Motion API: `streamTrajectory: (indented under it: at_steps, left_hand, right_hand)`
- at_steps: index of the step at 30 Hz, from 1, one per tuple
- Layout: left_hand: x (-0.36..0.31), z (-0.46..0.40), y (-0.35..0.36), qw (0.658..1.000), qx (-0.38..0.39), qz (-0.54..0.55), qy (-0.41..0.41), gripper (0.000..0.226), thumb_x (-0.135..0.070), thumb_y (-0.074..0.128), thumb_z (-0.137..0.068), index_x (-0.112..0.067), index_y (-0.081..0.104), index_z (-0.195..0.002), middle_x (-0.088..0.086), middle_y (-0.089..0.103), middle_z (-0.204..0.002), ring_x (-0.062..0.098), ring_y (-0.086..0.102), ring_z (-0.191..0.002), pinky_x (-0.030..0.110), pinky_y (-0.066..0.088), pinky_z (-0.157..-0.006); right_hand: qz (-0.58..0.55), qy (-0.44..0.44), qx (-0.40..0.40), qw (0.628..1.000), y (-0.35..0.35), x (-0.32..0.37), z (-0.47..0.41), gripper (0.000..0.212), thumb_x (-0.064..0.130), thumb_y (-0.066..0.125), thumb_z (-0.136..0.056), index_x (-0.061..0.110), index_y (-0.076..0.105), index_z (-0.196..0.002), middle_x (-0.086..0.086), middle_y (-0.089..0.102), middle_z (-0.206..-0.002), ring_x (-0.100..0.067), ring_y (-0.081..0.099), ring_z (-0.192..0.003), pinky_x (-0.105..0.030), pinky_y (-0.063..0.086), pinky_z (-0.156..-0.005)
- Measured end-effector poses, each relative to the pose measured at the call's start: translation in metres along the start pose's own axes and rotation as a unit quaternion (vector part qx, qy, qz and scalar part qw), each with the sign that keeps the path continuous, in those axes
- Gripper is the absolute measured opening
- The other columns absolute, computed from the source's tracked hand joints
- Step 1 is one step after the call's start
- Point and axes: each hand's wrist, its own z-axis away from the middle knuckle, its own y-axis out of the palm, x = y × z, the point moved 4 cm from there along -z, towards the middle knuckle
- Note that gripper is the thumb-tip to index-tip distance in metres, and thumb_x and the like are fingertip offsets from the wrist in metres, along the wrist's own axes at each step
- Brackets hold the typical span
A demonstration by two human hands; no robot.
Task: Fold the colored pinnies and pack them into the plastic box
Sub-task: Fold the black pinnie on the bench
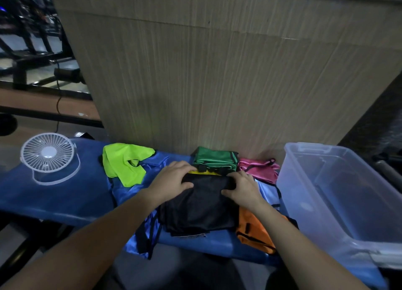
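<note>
Left hand (pixel 174 178) and right hand (pixel 241 188): fingers curled, gripping far edge of black mesh pinny (pixel 200 211) | clear plastic box (pixel 304 181): rectangular, right side of blue desk (pixel 54 198)

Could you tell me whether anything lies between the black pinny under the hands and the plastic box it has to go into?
Nothing tall blocks the way. The black pinny sits under both hands; between it and the open plastic box to the right lie only flat garments, the pink pinny and the orange pinny, which it can be lifted over.
</note>
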Motion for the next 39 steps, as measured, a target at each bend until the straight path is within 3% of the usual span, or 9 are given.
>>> streamTrajectory:
  at_steps: [6,9,12,14,17,23,29,35,39]
  left_hand:
    - [-0.008,-0.022,0.008,0.998,0.054,0.017,0.017,0.056,-0.031,0.073,-0.086,-0.031,0.054,-0.139,-0.006,0.054,-0.136,0.016,0.044,-0.127,0.035,0.032,-0.107]
    - [-0.022,-0.027,0.009,0.995,0.067,0.065,0.022,0.061,-0.039,0.076,-0.084,-0.030,0.053,-0.140,-0.009,0.055,-0.135,0.011,0.047,-0.124,0.031,0.034,-0.107]
    - [-0.035,-0.035,0.007,0.988,0.108,0.111,0.012,0.053,-0.038,0.079,-0.082,-0.027,0.061,-0.130,-0.011,0.065,-0.124,0.007,0.058,-0.113,0.030,0.045,-0.100]
    - [-0.040,-0.038,0.002,0.989,0.111,0.096,0.010,0.033,-0.033,0.080,-0.081,-0.025,0.068,-0.110,-0.008,0.071,-0.101,0.009,0.064,-0.096,0.035,0.051,-0.087]
    - [-0.044,-0.034,-0.011,0.990,0.095,0.107,0.006,0.016,-0.029,0.081,-0.081,-0.025,0.069,-0.090,-0.011,0.067,-0.083,0.008,0.063,-0.083,0.028,0.045,-0.073]
    - [-0.029,-0.008,-0.048,0.961,0.036,0.274,-0.030,0.018,-0.022,0.082,-0.082,-0.021,0.071,-0.096,-0.004,0.075,-0.092,0.003,0.068,-0.088,0.033,0.052,-0.087]
    - [-0.033,0.031,-0.078,0.916,0.009,0.398,-0.040,0.035,-0.002,0.076,-0.085,-0.011,0.069,-0.118,0.008,0.073,-0.116,0.011,0.066,-0.102,0.029,0.053,-0.094]
    - [-0.028,0.058,-0.080,0.887,0.009,0.459,-0.055,0.040,0.000,0.075,-0.085,-0.008,0.065,-0.123,0.008,0.070,-0.124,0.022,0.064,-0.118,0.036,0.050,-0.104]
    - [-0.016,0.053,-0.070,0.908,0.027,0.408,-0.088,0.054,-0.035,0.082,-0.073,-0.021,0.067,-0.123,0.005,0.072,-0.120,0.029,0.066,-0.115,0.063,0.050,-0.098]
  right_hand:
    - [-0.039,-0.050,-0.025,0.998,-0.004,0.008,-0.004,0.025,0.026,0.078,-0.074,0.025,0.059,-0.090,0.005,0.055,-0.097,-0.025,0.047,-0.103,-0.034,0.033,-0.084]
    - [-0.150,-0.083,-0.037,0.984,-0.009,0.018,0.002,0.034,0.011,0.071,-0.071,0.028,0.042,-0.073,0.009,0.051,-0.070,-0.019,0.050,-0.076,-0.037,0.036,-0.070]
    - [-0.262,-0.118,-0.013,0.958,-0.014,0.032,0.005,0.032,0.007,0.066,-0.070,0.027,0.042,-0.079,0.008,0.053,-0.072,-0.015,0.049,-0.069,-0.038,0.041,-0.066]
    - [-0.295,-0.130,0.011,0.947,-0.017,0.040,0.007,0.035,-0.002,0.067,-0.073,0.022,0.046,-0.089,0.010,0.055,-0.079,-0.010,0.052,-0.074,-0.032,0.043,-0.071]
    - [-0.309,-0.107,0.027,0.945,-0.018,0.040,0.011,0.045,-0.001,0.075,-0.076,0.021,0.051,-0.107,0.006,0.059,-0.092,-0.011,0.057,-0.085,-0.031,0.047,-0.082]
    - [-0.409,-0.028,0.144,0.901,-0.017,0.032,0.042,0.028,0.001,0.078,-0.080,0.019,0.070,-0.100,0.004,0.076,-0.094,-0.012,0.071,-0.087,-0.023,0.056,-0.077]
    - [-0.572,-0.007,0.124,0.811,-0.026,0.046,0.067,0.027,-0.008,0.066,-0.086,0.009,0.069,-0.107,-0.007,0.076,-0.106,-0.022,0.071,-0.102,-0.026,0.055,-0.085]
    - [-0.571,-0.068,0.121,0.809,-0.038,0.059,0.069,0.042,-0.010,0.064,-0.088,0.008,0.061,-0.126,-0.007,0.072,-0.120,-0.021,0.068,-0.112,-0.030,0.054,-0.094]
    - [-0.516,-0.054,0.105,0.849,-0.033,0.051,0.048,0.041,-0.002,0.070,-0.088,0.007,0.060,-0.126,-0.005,0.072,-0.120,-0.020,0.068,-0.111,-0.038,0.053,-0.099]
